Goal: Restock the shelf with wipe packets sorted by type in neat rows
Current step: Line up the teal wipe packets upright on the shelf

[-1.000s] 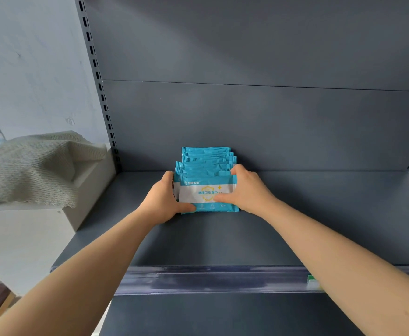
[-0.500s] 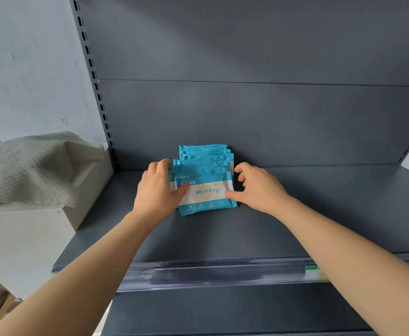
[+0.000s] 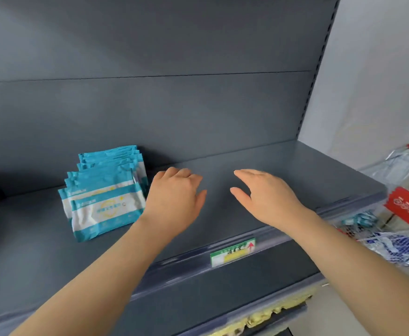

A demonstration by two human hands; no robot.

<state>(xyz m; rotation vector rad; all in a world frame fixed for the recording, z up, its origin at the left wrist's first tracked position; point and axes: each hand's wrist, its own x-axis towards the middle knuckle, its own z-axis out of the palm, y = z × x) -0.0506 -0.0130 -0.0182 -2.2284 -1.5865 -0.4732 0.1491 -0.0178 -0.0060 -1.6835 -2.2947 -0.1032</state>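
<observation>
Half a second ago both hands were at the two sides of the packet row, the thumbs on the front packet. Now both hands have left it and are to the right of it. The view has also turned to the right, so the row is now in the left part of the picture, and the cloth-covered white box is out of view.

The teal and white flat plastic wipe packets [image 3: 106, 190] stand one behind the other on the dark grey metal shelf [image 3: 283, 170]. They lean backward, and the row reaches to the grey back panel [image 3: 198, 112]. The front packets sit lower and a little crooked, so the row fans out. Each front has a white band with a yellow round mark; the print is too blurred to read.

The left hand [image 3: 175, 202] is palm down just beside the right edge of the row, its fingers loosely bent and holding nothing. I cannot tell if it touches the packets. The right hand [image 3: 269, 197] is further right, well apart from the packets, with relaxed fingers and the thumb spread, also holding nothing.

A green and white paper price label [image 3: 232, 252] sits in the front rail of the shelf. Blurred packages in clear plastic [image 3: 397, 243] lie at the far right.
</observation>
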